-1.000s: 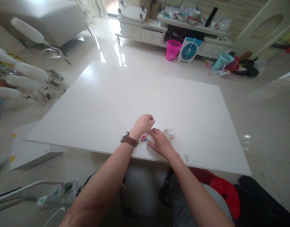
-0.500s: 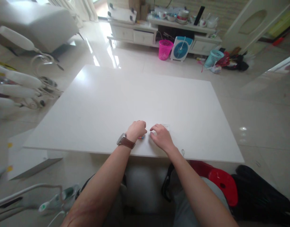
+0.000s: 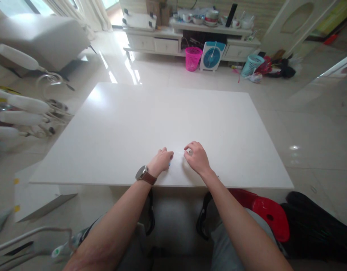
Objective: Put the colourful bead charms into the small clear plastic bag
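Note:
My left hand (image 3: 161, 160), with a watch (image 3: 141, 172) on its wrist, is closed low over the white table (image 3: 173, 120) near its front edge. A small blue bit (image 3: 169, 164) shows beside its fingers; what they hold is hidden. My right hand (image 3: 198, 157) is a little to the right, thumb and fingers curled together in a pinch. A small greyish thing (image 3: 190, 152) shows between them, too small to name. Faint glare lies on the tabletop between the hands. A tiny clear object (image 3: 218, 177) is partly hidden by my right forearm.
Beyond the table stand a pink basket (image 3: 193, 59), a blue and white fan (image 3: 213, 56) and a cabinet (image 3: 143, 42) with dishes on top. A red stool (image 3: 271, 216) is below the front right edge. White padded equipment (image 3: 28, 103) stands at the left.
My right hand has moved slightly right and up, its fingers now round a small thing. My left hand has shifted a little left. The flat clear piece behind my right hand no longer shows.

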Demonstrator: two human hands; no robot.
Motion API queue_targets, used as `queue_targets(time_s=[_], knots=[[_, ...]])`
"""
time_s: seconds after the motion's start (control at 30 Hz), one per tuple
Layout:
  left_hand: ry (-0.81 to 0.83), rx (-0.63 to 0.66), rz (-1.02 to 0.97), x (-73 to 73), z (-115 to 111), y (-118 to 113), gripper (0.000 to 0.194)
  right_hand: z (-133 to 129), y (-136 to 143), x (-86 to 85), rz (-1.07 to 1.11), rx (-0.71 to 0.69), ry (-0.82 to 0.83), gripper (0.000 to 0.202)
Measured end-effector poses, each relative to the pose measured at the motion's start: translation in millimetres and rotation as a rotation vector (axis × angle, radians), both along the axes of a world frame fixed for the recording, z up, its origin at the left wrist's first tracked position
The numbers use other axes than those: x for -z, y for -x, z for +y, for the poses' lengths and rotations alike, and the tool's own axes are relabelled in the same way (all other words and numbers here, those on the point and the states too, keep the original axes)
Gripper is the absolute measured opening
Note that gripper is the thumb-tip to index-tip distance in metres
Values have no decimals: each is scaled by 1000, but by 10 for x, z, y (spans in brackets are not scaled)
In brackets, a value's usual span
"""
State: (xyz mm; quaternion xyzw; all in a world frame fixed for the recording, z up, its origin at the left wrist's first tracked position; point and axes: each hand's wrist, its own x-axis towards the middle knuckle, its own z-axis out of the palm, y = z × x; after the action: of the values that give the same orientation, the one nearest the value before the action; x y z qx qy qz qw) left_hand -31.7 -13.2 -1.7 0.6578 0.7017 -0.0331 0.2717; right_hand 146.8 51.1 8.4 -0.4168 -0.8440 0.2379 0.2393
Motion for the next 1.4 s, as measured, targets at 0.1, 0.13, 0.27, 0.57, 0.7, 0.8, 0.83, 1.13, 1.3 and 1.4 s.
queue_targets(time_s=[0.1, 0.13, 0.27, 0.57, 0.7, 0.8, 0.83, 1.13, 1.3, 1.4], knots=[[-32, 33, -71, 68, 47, 14, 29, 69, -27, 20, 16, 24, 12, 13], [-35, 42, -95, 91, 68, 19, 28, 90, -39, 28, 23, 31, 18, 13], [-46, 71, -154, 164, 163, -1, 26, 155, -85, 65, 37, 45, 35, 12], [-97, 147, -186, 135, 205, -238, 33, 154, -115, 10, 55, 38, 48, 12], [-138, 129, -132, 117, 154, -265, 42, 80, -125, -39, 64, 33, 40, 12], [-127, 101, -97, 104, 124, -246, 35, 28, -144, -35, 41, 31, 37, 11], [-115, 94, -97, 94, 118, -233, 33, 18, -151, -27, 27, 34, 34, 12], [-59, 13, -114, 22, 207, 0, 55, 115, -262, 88, -236, 36, 66, 62], [-162, 10, -174, 95, 299, 19, 62, 170, -298, 167, -430, -88, 138, 83], [-188, 2, -221, 100, 335, -25, 63, 186, -266, 186, -483, -97, 121, 75]])
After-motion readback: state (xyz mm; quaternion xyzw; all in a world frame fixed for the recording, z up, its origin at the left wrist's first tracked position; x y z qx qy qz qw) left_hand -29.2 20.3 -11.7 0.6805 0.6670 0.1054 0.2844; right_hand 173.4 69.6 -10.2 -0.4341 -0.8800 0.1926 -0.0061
